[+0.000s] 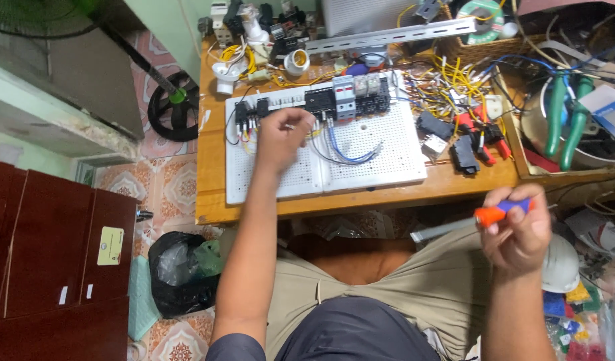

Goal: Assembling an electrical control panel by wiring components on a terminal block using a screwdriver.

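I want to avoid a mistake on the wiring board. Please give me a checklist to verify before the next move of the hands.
1. Right hand grips the screwdriver: ok.
2. Left hand is at the wires beside the black terminal blocks: ok.
3. Screwdriver tip is near the board: not ok, it is off the table, over the lap.
4. Which wire the left hand touches: cannot tell.
5. Power off: cannot tell.

I see both forearms bare up from my left hand (283, 137) and right hand (518, 230), khaki shorts (414, 294) and dark grey shirt (351, 331) below them.
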